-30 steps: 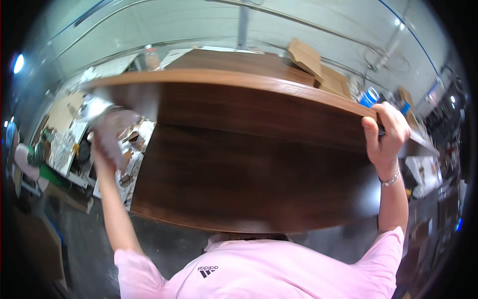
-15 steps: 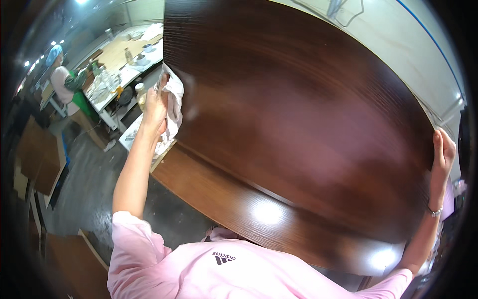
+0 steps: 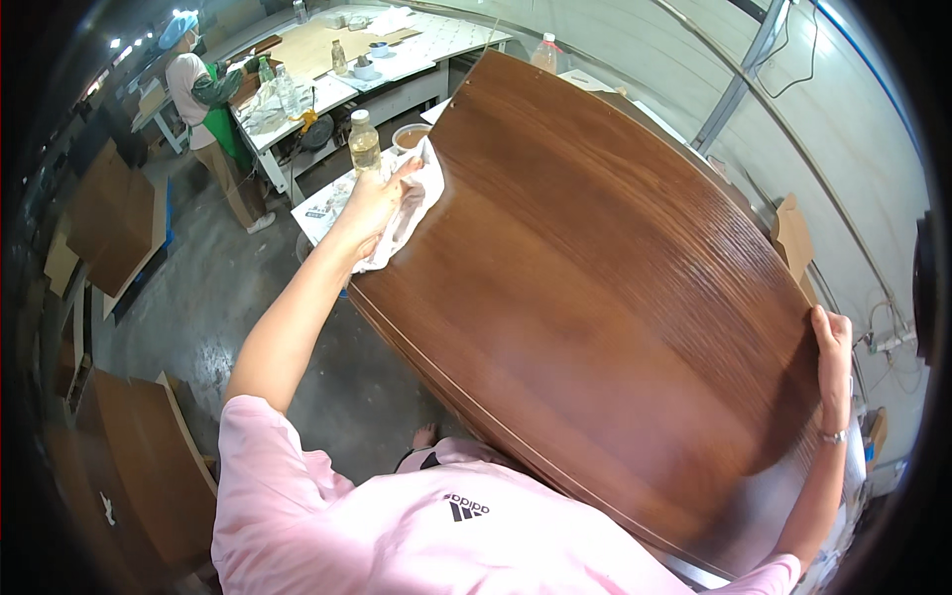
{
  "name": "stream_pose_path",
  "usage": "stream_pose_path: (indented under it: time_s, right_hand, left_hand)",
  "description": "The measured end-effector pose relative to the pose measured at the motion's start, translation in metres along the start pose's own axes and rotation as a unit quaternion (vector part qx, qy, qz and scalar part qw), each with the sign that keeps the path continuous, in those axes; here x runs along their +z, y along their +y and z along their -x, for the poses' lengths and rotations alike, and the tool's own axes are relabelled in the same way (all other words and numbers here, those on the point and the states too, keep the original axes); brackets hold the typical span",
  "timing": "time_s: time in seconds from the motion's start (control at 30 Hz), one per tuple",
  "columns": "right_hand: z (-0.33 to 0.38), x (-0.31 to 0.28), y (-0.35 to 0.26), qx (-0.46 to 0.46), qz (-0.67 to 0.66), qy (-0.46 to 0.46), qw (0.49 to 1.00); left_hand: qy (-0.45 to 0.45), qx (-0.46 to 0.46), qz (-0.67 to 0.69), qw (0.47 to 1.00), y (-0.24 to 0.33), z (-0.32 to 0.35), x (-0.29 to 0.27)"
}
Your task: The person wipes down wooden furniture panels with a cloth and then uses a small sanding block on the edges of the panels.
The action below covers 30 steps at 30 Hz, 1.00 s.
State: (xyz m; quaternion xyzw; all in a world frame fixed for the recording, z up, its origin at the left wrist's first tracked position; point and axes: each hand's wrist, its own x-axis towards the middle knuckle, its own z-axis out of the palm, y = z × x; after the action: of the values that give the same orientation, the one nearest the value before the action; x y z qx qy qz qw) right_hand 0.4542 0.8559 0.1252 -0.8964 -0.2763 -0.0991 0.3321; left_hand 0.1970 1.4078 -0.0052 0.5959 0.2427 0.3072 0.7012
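Observation:
A wide dark brown wood-grain panel (image 3: 595, 288) lies in front of me, one long edge near my body. My left hand (image 3: 369, 210) is closed on a white cloth (image 3: 421, 193) and, through it, on the panel's left end. At the right end, my right hand (image 3: 834, 342) grips the panel's edge directly, thumb on top and the other fingers mostly hidden. Just beyond the left hand stand a capped bottle of yellowish liquid (image 3: 364, 149) and a tub of brown liquid (image 3: 409, 139).
A cluttered white worktable (image 3: 407, 84) stands at the far left, with a person (image 3: 203, 99) in a blue cap and green apron beside it. Brown boards (image 3: 119, 228) lean at the left. Behind the panel are a clear bottle (image 3: 543, 55), cardboard (image 3: 790, 238) and a wall with pipes.
The panel's far side has come down from a raised tilt, covering the brown board below and uncovering the wall and bottle behind. Both hands have moved with its ends.

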Motion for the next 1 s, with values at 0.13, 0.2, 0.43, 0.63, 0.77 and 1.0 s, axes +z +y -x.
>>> stream_pose_path:
  time_s: [0.13,0.2,0.43,0.63,0.77,1.0]
  right_hand:
    - [-0.027,0.043,0.018,0.053,-0.025,-0.096,0.994]
    - [-0.031,0.064,0.036,0.086,0.012,-0.122,0.989]
    - [-0.033,0.113,0.049,0.059,0.214,-0.177,0.959]
    - [-0.001,0.1,0.064,-0.036,0.224,-0.097,0.969]
    - [0.048,0.013,0.173,0.191,0.327,-0.006,0.925]
    - [0.281,-0.12,0.332,0.553,0.263,0.138,0.779]
  left_hand:
    - [0.083,0.131,-0.095,0.983,-0.008,-0.011,-0.015]
    - [0.131,0.158,-0.05,0.978,0.008,0.004,-0.014]
    - [0.117,0.186,-0.088,0.971,0.0,0.044,-0.035]
    - [0.104,0.121,-0.207,0.965,-0.017,0.045,-0.042]
    - [0.012,-0.016,-0.3,0.954,-0.028,0.04,-0.033]
    - [-0.055,0.077,-0.287,0.953,-0.056,0.015,-0.025]
